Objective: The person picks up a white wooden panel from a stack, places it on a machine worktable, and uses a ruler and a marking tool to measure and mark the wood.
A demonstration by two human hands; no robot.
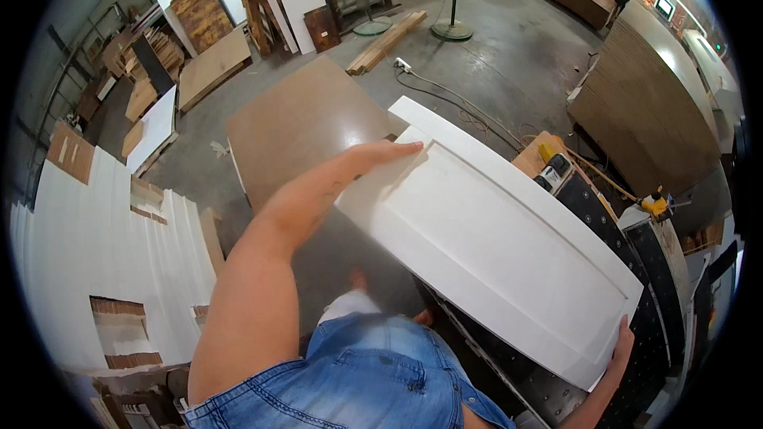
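A white panelled door (501,246) with a recessed middle spans the space in front of me, tilted and partly over a black work table. My left hand (393,155) grips its far left end, with the thumb on the face and the other fingers hidden beneath. At the opposite, right end my right hand (622,342) is closed around the edge, its fingers partly out of sight. Under and beyond the door, the black studded tabletop (584,202) shows along its far side.
A large brown sheet (306,123) lies beyond my left arm. Stacked white panels (95,246) stand at the left. Past the table are a cordless tool (554,171), a yellow tool (656,205), a hose and a tall brown board stack (648,87). Cables (453,95) cross the floor.
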